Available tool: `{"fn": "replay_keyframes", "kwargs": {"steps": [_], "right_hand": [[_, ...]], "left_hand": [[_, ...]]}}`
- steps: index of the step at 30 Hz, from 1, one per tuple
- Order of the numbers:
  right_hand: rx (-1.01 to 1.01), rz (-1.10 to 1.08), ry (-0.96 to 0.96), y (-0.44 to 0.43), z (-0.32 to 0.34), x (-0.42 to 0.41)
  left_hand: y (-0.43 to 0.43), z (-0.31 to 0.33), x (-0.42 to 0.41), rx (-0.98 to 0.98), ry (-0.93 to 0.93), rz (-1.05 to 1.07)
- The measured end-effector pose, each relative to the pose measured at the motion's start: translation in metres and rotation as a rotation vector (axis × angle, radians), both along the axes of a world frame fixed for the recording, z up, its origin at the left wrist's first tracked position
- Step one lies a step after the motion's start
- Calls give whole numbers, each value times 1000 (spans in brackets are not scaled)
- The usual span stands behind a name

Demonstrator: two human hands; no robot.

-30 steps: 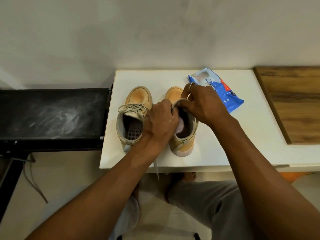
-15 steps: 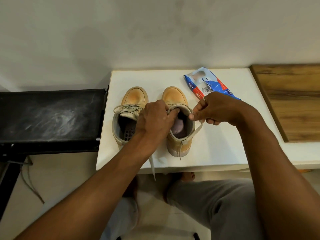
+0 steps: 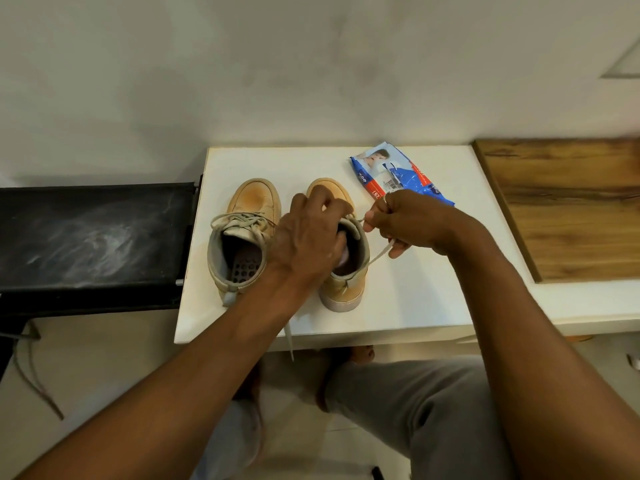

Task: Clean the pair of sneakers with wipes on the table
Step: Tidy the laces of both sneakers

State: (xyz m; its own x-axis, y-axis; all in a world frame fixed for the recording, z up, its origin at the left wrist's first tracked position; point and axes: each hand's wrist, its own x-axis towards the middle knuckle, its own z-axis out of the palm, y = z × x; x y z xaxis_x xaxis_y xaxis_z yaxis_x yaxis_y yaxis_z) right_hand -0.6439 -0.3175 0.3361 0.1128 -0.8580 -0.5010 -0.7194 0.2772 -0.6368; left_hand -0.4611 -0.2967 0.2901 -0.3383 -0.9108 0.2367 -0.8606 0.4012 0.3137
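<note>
The left sneaker [image 3: 256, 199] and the right sneaker [image 3: 346, 289], both tan, stand side by side on the white table [image 3: 415, 289], toes toward 12 o'clock. At 1 o'clock from them lies the blue and red wipes pack [image 3: 412, 174], with a baby picture and a barcode. Its print is upside down and I cannot read it surely. The left hand [image 3: 308, 237] grips the front of the right sneaker's opening with curled fingers. The right hand [image 3: 412, 220], at 3 o'clock of this shoe, pinches its lace [image 3: 379, 254]. Since half a second ago this hand has drawn the lace farther out.
</note>
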Motion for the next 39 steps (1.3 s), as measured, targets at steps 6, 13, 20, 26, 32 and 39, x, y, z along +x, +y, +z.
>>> {"fn": "replay_keyframes", "kwargs": {"steps": [6, 13, 20, 26, 32, 39], "right_hand": [[83, 55, 74, -2, -5, 0], [-39, 111, 285, -6, -11, 13], [-2, 153, 313, -3, -9, 14], [1, 169, 313, 0, -9, 14], [33, 101, 247, -3, 3, 4], [-166, -11, 109, -4, 12, 8]], "left_hand": [[-5, 0, -1, 11, 37, 0], [-4, -4, -2, -1, 155, 79], [-12, -6, 3, 92, 402, 258], [-10, 3, 6, 145, 431, 226], [-7, 14, 4, 322, 194, 166], [0, 33, 16, 485, -3, 240]]}}
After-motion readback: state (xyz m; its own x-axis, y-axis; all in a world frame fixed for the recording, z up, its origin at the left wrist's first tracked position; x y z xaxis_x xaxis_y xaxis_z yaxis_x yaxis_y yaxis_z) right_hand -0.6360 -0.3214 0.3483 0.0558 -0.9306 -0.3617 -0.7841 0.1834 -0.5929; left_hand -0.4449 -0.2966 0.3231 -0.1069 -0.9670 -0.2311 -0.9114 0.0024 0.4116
